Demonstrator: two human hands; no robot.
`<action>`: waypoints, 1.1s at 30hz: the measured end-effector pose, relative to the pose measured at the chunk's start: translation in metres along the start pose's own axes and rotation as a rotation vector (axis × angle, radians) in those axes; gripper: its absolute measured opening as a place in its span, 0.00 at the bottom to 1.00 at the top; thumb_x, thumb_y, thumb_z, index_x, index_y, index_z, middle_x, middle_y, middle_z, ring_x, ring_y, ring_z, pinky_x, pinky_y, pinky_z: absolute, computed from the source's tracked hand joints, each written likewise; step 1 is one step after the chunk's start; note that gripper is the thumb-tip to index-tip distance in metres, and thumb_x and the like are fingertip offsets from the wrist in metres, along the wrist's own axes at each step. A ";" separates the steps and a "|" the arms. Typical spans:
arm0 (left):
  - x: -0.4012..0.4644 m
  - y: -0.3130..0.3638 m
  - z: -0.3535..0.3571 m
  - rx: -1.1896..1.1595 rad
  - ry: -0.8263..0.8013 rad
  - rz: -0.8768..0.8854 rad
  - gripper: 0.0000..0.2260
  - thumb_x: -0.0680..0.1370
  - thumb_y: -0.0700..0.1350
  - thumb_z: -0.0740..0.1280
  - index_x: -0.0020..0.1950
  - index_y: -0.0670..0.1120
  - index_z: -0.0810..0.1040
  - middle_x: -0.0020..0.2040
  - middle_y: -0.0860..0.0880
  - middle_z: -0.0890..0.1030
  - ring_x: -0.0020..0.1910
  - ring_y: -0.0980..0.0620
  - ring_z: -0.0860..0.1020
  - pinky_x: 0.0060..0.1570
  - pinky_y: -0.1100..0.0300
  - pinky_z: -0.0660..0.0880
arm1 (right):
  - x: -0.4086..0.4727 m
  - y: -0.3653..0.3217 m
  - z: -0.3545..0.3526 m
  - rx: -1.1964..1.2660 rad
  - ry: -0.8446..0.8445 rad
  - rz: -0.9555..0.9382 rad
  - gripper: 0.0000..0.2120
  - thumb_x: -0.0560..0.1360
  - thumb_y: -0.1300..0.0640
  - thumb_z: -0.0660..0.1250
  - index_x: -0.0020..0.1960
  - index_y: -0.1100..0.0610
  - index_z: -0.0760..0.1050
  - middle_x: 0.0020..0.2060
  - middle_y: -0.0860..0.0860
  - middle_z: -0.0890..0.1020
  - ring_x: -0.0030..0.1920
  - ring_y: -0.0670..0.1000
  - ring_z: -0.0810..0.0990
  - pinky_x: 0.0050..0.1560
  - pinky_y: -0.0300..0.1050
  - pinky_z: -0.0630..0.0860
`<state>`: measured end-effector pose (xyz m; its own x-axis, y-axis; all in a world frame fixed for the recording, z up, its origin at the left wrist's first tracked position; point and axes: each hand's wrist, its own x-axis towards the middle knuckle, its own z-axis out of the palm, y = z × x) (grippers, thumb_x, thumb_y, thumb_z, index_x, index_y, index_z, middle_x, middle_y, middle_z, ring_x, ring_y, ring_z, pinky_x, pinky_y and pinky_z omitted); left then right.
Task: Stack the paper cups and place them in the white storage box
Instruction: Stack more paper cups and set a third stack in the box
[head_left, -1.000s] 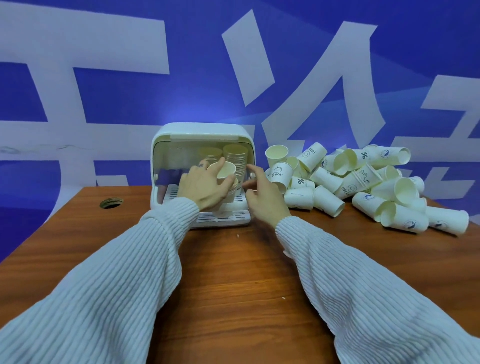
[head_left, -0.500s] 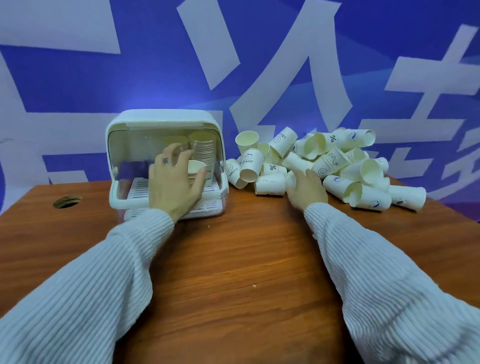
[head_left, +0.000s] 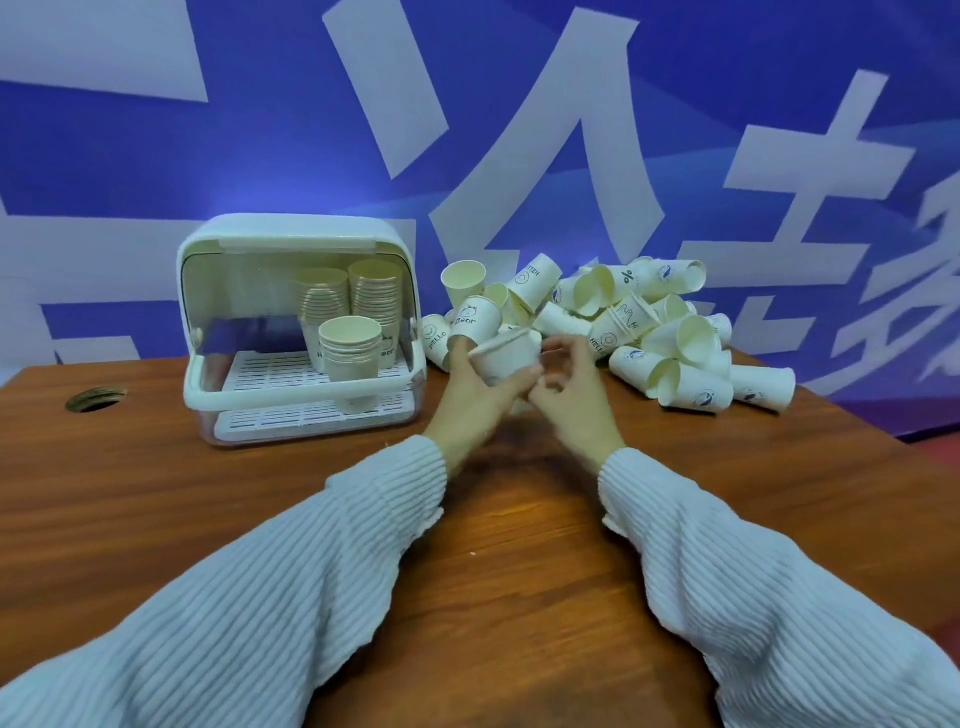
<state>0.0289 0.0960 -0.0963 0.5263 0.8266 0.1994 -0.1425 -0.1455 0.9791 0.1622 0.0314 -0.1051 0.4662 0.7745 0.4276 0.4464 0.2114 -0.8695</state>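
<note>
Blue backdrop with big white characters stood behind a brown wooden table (head_left: 519, 597). Three stacks of cups (head_left: 349, 345) already sat in the white storage box (head_left: 291, 236); a large heap of loose cups (head_left: 670, 332) lay beside it, so most work remained. The left hand (head_left: 475, 397) gripped one cup (head_left: 506, 353); the right hand (head_left: 574, 395), fingers curled, was just beside it, whether touching I cannot tell.

white plastic storage box (head_left: 298, 244) on brown wooden surface (head_left: 493, 545), stacked paper cups (head_left: 350, 345) inside; loose paper cup pile (head_left: 649, 327) right of it.
</note>
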 end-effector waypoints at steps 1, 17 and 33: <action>0.003 -0.005 0.000 -0.063 0.061 -0.034 0.35 0.72 0.48 0.80 0.73 0.49 0.66 0.65 0.48 0.78 0.62 0.49 0.81 0.57 0.53 0.81 | -0.004 0.002 0.004 0.025 -0.072 0.002 0.18 0.74 0.59 0.75 0.59 0.47 0.72 0.53 0.48 0.81 0.49 0.45 0.81 0.51 0.38 0.78; -0.021 0.012 -0.082 0.276 0.295 0.081 0.44 0.73 0.48 0.79 0.81 0.51 0.57 0.71 0.50 0.72 0.65 0.52 0.75 0.61 0.61 0.76 | 0.042 0.035 0.028 -0.526 0.101 0.345 0.06 0.77 0.51 0.66 0.51 0.49 0.79 0.51 0.49 0.83 0.52 0.53 0.81 0.45 0.47 0.73; -0.025 0.057 -0.167 0.277 0.643 0.232 0.44 0.71 0.52 0.77 0.81 0.54 0.56 0.68 0.53 0.72 0.64 0.53 0.74 0.68 0.47 0.75 | 0.042 -0.072 0.103 -0.278 0.029 -0.333 0.05 0.80 0.55 0.67 0.50 0.53 0.81 0.40 0.45 0.84 0.43 0.47 0.80 0.49 0.47 0.77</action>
<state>-0.1323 0.1581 -0.0521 -0.0991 0.9010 0.4224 0.0717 -0.4170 0.9061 0.0713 0.1103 -0.0498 0.2813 0.6734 0.6837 0.7630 0.2751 -0.5849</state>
